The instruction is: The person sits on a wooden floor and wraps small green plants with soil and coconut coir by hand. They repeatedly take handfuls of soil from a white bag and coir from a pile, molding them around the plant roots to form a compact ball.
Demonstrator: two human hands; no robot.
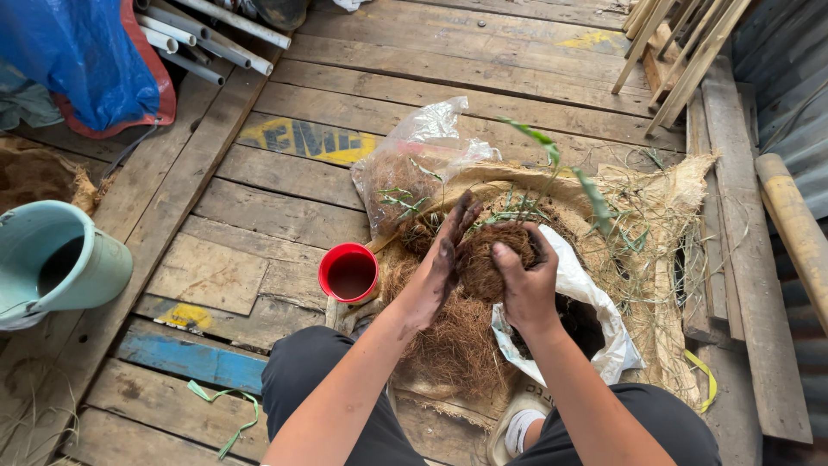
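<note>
Head view: both hands, left hand [442,259] and right hand [524,280], cup shaggy brown fibre ball [489,255].

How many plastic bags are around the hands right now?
2: a clear plastic bag of fibre lies beyond the left hand; a white plastic bag sits open under the right hand. More may be hidden under the burlap.
</note>
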